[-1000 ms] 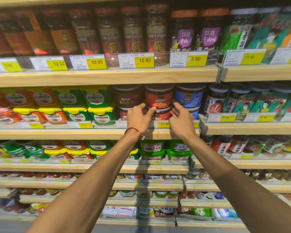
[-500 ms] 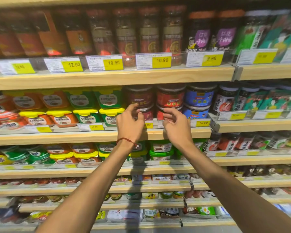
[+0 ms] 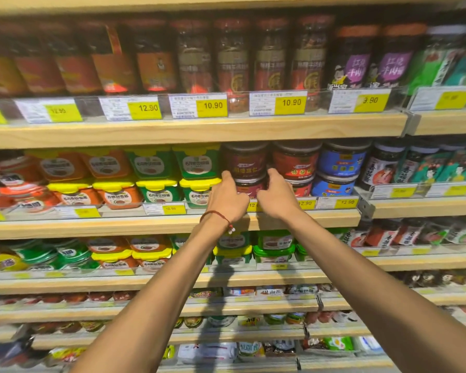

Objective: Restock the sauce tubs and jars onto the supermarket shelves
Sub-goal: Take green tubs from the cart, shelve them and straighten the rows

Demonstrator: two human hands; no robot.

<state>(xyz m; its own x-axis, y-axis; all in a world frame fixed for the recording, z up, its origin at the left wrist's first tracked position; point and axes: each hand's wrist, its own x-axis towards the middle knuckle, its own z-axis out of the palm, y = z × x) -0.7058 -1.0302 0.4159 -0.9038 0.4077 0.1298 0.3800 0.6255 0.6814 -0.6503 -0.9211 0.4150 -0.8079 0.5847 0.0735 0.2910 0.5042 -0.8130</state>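
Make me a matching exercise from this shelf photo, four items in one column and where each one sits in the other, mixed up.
Items:
1. blue-label jars
2. purple-label jars
3. green tubs with yellow lids
4. red string bracelet

Places:
A. top shelf, toward the right
B. on the left wrist
C. middle shelf, just left of the left hand
D. middle shelf, stacked two high, right of the right hand

Pairs: 1-D, 2-A, 3-C, 4-B
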